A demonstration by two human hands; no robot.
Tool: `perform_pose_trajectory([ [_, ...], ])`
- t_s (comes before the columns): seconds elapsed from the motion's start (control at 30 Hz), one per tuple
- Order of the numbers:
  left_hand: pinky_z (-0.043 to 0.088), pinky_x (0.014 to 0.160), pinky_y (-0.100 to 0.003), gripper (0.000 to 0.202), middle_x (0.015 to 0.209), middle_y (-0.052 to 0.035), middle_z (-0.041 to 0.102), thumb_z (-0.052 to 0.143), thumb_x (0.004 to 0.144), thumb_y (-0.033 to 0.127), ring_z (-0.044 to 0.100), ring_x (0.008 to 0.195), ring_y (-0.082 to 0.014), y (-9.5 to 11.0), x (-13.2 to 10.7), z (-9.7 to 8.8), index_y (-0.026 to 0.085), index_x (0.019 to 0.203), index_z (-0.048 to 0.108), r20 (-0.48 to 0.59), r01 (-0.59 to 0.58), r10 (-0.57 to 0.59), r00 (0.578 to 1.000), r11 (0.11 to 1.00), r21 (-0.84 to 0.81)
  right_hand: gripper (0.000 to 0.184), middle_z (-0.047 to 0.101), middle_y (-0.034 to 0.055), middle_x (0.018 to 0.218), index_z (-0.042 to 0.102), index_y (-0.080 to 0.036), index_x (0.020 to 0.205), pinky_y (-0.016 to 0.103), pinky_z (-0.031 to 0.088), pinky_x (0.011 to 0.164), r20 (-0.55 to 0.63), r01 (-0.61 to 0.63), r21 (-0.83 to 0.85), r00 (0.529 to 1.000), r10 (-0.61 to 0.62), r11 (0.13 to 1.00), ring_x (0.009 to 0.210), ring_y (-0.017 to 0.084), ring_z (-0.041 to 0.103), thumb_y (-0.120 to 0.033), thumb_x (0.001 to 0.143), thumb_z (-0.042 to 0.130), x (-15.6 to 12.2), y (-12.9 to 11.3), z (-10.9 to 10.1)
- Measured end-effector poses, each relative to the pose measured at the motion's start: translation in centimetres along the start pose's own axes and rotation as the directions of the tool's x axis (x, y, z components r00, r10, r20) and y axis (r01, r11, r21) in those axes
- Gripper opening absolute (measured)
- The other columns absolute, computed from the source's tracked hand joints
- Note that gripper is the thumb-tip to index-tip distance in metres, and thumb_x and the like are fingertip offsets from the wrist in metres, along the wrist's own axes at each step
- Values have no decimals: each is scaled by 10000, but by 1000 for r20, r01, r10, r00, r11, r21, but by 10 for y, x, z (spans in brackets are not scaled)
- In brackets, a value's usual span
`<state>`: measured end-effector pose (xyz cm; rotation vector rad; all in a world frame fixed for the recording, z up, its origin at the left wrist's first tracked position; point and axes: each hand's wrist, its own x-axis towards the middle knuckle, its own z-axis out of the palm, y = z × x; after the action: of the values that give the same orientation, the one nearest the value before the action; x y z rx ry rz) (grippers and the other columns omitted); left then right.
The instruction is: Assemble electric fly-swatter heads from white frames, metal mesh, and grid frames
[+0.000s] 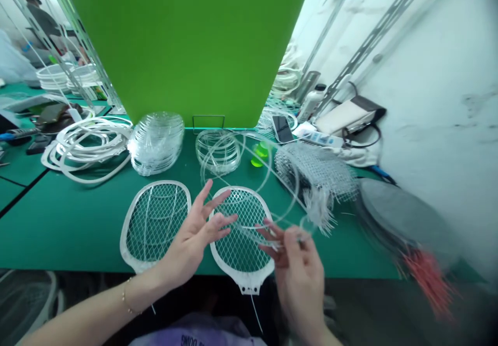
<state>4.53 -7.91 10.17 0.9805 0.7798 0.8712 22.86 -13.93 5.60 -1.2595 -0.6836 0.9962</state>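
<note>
Where green workbench (pixel 66 232) meets white wall (pixel 428 66)

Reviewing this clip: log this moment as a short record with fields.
left hand: open, fingers spread over a white-rimmed mesh racket frame
right hand: pinching a thin clear plastic loop
beside them: a second mesh racket frame
surface: green mat
behind: stacked clear plastic frames, coiled white frames
right: bundled wire mesh, phone
</note>
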Motion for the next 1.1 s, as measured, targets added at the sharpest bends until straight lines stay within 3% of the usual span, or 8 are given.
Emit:
perform_pose_trajectory([
  [0.1, 606, 839, -394, 591, 1490, -125, 509, 579, 963, 453, 732, 1018, -268, 8, 5, 0, 331, 1498, 358, -74, 17, -20, 997, 999, -40, 232, 753, 50, 1098, 559, -339, 1020, 496, 621, 771, 119, 59, -57, 992, -52, 997, 1028, 332, 716, -537, 903, 525, -20, 25, -24],
  [0.3, 607, 584, -279, 410, 1261, -162, 685, 595, 951, 382, 747, 630, -177, 27, 26, -24, 189, 1308, 537, 51, 184, -192, 980, 974, 131, 364, 647, 81, 1251, 626, -262, 1122, 301, 535, 638, -211, 152, -222, 957, -200, 963, 1072, 245, 653, -495, 843, 603, 55, -15, -75],
  [0.4, 558, 530, -215, 435, 1227, -159, 703, 567, 964, 382, 735, 602, -149, 22, 37, -21, 189, 1351, 518, 160, 238, -288, 944, 932, 274, 441, 660, 52, 1251, 652, -276, 1153, 284, 555, 701, 73, 202, -321, 979, -189, 925, 1062, 208, 656, -517, 786, 692, 99, -44, -53],
  [0.53, 587, 615, -301, 483, 1315, -180, 647, 461, 997, 385, 756, 740, -204, 15, 41, -14, 195, 1439, 421, 123, 235, -323, 938, 859, 455, 493, 733, 45, 944, 691, -214, 1136, 231, 448, 382, 441, 101, -378, 894, 83, 920, 528, 130, 639, -522, 753, 720, 129, -47, -9],
  [0.63, 515, 979, -516, 579, 1550, -174, 412, 460, 988, 386, 549, 1302, -339, 14, 41, -11, 213, 1519, 309, -47, 26, 17, 999, 626, 780, 444, 659, -12, 672, 729, -163, 1043, 186, 282, 279, 453, 1, -401, 869, 197, 916, 362, 88, 529, -489, 741, 730, 144, -30, 4],
  [0.7, 277, 1169, -590, 561, 1632, -99, 277, 479, 978, 367, 218, 1505, -342, 12, 46, -7, 234, 1510, 357, 68, -145, 264, 962, 287, 947, 411, 614, -33, 615, 740, -148, 1019, 172, 256, 275, 426, -40, -415, 874, 234, 909, 345, 74, 511, -451, 741, 739, 154, -16, 6],
  [0.8, 87, 1228, -577, 415, 1616, -52, 324, 442, 984, 312, 115, 1533, -310, 0, 61, 2, 214, 1366, 570, 337, -329, 222, 915, -74, 941, 396, 617, -29, 603, 738, -137, 1073, 175, 268, 278, 431, -34, -494, 858, 278, 869, 332, 69, 492, -406, 785, 711, 166, 1, 8],
  [1.1, 147, 1221, -579, 466, 1576, -134, 381, 505, 943, 434, 159, 1521, -334, -46, 94, -13, 147, 1277, 658, 268, -246, 112, 957, -176, 953, 266, 703, 57, 892, 763, -195, 1023, 318, 518, 723, 552, 403, -638, 834, 25, 657, 763, 176, 621, -341, 901, 578, 175, 33, 8],
])
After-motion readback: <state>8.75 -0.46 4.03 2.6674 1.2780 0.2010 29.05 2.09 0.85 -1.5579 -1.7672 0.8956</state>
